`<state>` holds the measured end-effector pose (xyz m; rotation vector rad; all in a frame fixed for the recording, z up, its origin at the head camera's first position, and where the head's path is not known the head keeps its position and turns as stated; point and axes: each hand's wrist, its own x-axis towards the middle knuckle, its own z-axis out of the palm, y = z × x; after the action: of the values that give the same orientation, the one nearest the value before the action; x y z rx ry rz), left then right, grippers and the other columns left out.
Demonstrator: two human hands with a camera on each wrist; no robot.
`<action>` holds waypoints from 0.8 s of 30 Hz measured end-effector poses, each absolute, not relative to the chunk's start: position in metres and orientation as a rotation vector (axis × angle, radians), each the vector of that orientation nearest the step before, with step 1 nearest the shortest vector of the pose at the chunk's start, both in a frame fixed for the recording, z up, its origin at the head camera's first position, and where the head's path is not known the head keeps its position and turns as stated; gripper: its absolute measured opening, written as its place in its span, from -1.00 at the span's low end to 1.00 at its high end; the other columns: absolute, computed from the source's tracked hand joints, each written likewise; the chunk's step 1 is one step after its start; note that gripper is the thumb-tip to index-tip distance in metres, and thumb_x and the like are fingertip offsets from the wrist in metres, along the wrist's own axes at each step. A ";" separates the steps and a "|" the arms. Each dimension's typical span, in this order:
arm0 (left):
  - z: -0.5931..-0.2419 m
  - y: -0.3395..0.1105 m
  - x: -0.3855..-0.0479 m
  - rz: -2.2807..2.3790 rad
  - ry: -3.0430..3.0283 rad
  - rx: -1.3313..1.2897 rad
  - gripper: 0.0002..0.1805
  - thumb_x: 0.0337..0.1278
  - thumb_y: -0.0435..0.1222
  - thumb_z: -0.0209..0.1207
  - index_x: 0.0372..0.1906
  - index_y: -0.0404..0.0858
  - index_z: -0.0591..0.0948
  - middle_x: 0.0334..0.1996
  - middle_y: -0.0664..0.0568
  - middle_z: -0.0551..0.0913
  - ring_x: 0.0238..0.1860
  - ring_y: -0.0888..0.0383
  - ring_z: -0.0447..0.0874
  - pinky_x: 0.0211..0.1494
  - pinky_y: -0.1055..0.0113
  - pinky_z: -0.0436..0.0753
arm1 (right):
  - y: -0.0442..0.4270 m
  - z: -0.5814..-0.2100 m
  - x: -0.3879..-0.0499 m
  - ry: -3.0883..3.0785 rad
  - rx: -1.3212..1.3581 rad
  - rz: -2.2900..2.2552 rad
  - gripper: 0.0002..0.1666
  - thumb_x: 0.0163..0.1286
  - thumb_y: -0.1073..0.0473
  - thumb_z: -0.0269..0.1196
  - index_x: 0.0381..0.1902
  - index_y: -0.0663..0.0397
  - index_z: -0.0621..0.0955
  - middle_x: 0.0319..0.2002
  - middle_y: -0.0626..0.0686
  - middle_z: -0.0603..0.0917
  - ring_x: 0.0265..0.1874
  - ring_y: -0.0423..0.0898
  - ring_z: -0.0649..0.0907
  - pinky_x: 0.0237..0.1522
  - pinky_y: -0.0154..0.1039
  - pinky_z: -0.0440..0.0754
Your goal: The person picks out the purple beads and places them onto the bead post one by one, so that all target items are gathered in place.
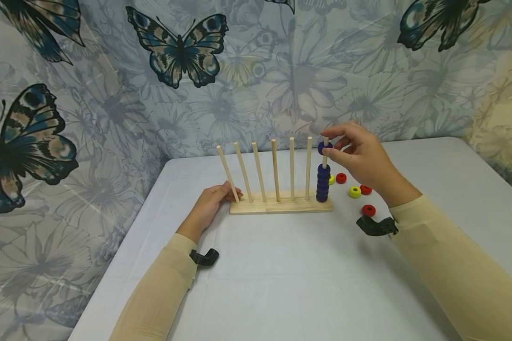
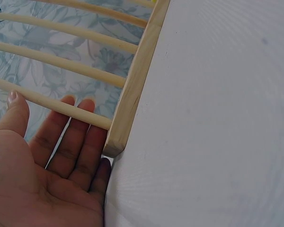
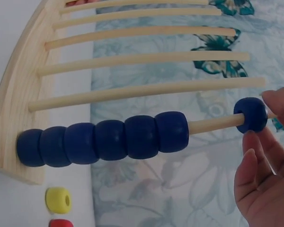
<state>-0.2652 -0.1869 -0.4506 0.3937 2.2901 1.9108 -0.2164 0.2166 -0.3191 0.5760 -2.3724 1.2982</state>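
A wooden peg rack (image 1: 281,208) with a row of upright pegs stands on the table. At its left end my left hand (image 1: 211,203) touches it; in the left wrist view, fairly straight fingers (image 2: 78,146) pass behind the end peg (image 2: 61,105), and the thumb tip meets that peg. My right hand (image 1: 358,149) pinches a blue bead (image 3: 252,115) between thumb and fingers. That bead is threaded near the top of the rightmost peg (image 3: 215,124). Lower on the same peg sits a stack of several blue beads (image 3: 111,139), with a gap of bare peg between.
Loose beads lie to the right of the rack, among them a yellow bead (image 1: 354,192) and a red bead (image 1: 369,210). Another yellow bead (image 3: 58,200) is close to the rack's base. A butterfly-patterned cloth (image 1: 247,94) hangs behind the white table (image 1: 273,284).
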 end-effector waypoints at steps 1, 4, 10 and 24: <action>-0.451 -0.187 -0.265 1.912 2.290 0.393 -0.36 0.75 0.09 0.02 0.12 -0.43 0.78 0.02 -0.15 0.83 0.16 -0.04 0.75 0.47 0.14 0.48 | 0.217 -0.319 -0.216 -2.377 0.576 1.298 -0.61 0.56 0.32 0.40 0.29 0.13 0.70 0.09 0.07 0.65 -0.12 -0.09 0.60 -0.10 -0.47 0.60; -0.450 -0.186 -0.265 1.916 2.287 0.396 -0.36 0.76 0.08 0.02 0.13 -0.44 0.78 0.02 -0.15 0.83 0.16 -0.04 0.75 0.47 0.13 0.48 | 0.218 -0.321 -0.215 -2.386 0.576 1.301 -0.57 0.57 0.32 0.39 0.33 0.13 0.68 0.11 0.09 0.65 -0.11 -0.09 0.61 -0.08 -0.46 0.59; -0.451 -0.187 -0.266 1.905 2.297 0.399 -0.33 0.75 0.10 0.02 0.15 -0.46 0.76 0.01 -0.14 0.83 0.16 -0.03 0.75 0.47 0.13 0.48 | 0.220 -0.325 -0.216 -2.391 0.579 1.309 -0.52 0.59 0.30 0.37 0.41 0.09 0.64 0.11 0.13 0.68 -0.08 -0.10 0.63 -0.02 -0.43 0.59; -0.452 -0.187 -0.266 1.911 2.289 0.401 -0.35 0.76 0.08 0.02 0.13 -0.46 0.77 0.03 -0.19 0.82 0.16 -0.07 0.74 0.46 0.11 0.50 | 0.230 -0.327 -0.210 -2.389 0.528 1.410 -0.60 0.60 0.24 0.38 0.32 0.12 0.68 0.05 0.06 0.71 -0.07 -0.07 0.62 -0.06 -0.42 0.59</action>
<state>-0.2661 -0.1870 -0.4519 0.4011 2.2888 1.9113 -0.2103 0.2303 -0.3272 0.5281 -2.3888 1.4099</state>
